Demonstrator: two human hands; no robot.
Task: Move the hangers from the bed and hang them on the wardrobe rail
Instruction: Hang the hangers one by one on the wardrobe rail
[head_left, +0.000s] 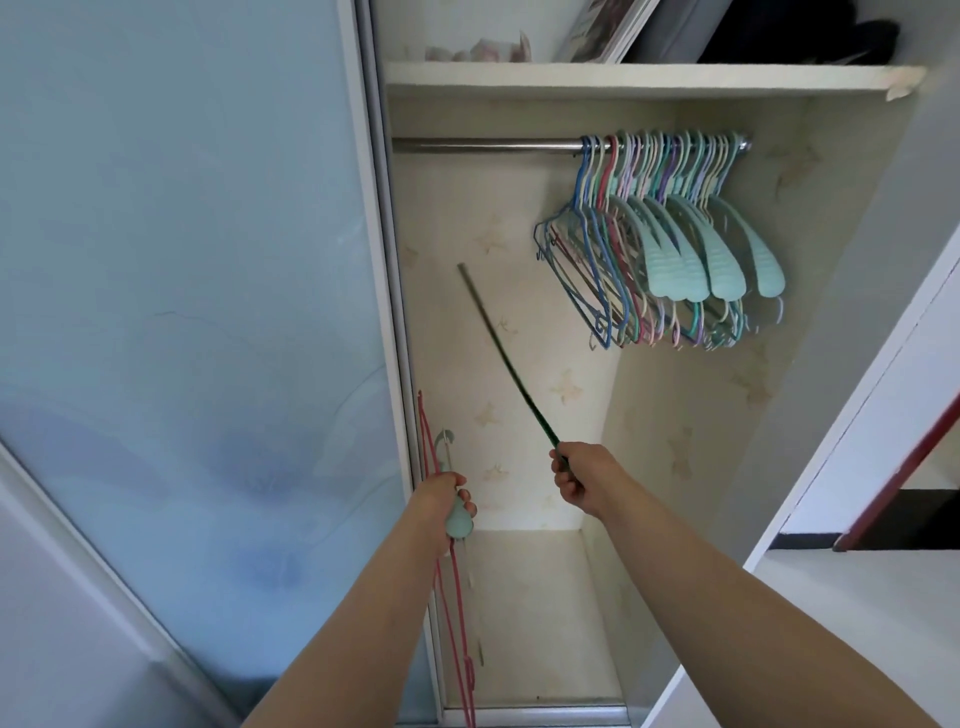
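Note:
A metal wardrobe rail (483, 144) runs across the open wardrobe under a shelf. Several coloured hangers (670, 244) hang bunched at its right end; the left stretch of the rail is bare. My left hand (441, 506) grips a teal hanger (458, 519) and a thin red hanger (441, 571) near the wardrobe's left edge, well below the rail. My right hand (576, 480) grips the lower end of a thin dark green rod (498, 353) that slants up and left, its tip below the rail. The bed is out of view.
A frosted blue sliding door (182, 312) stands at the left. The white shelf (649, 78) above the rail carries boxes and dark items. The wardrobe's right wall (857, 312) and a white door edge close the right side.

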